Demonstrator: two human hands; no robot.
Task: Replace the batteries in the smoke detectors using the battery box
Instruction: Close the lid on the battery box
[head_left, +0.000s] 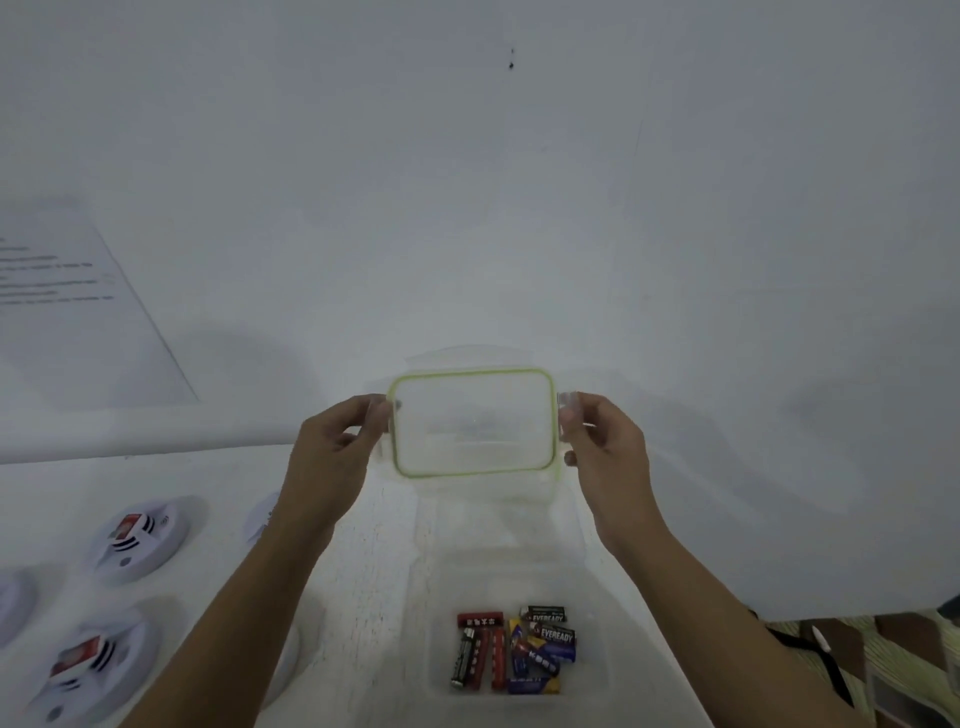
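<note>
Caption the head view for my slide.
Left hand and right hand hold the green-sealed lid above the open battery box; smoke detectors lie to the left.

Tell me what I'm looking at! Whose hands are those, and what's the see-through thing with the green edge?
There is no machine here, just a person. The picture comes from a camera worn on their head, looking forward and down, so you see their arms as if they were your own.

The see-through thing is the lid of a plastic box. The left hand and the right hand each pinch one of its side flaps and hold it up in the air.

Below it, on the white table, stands the open box. At its bottom lie batteries, some red, some black, some blue.

On the left sit round white smoke detectors with red parts showing. A sheet of paper with blurry writing is further back.
</note>
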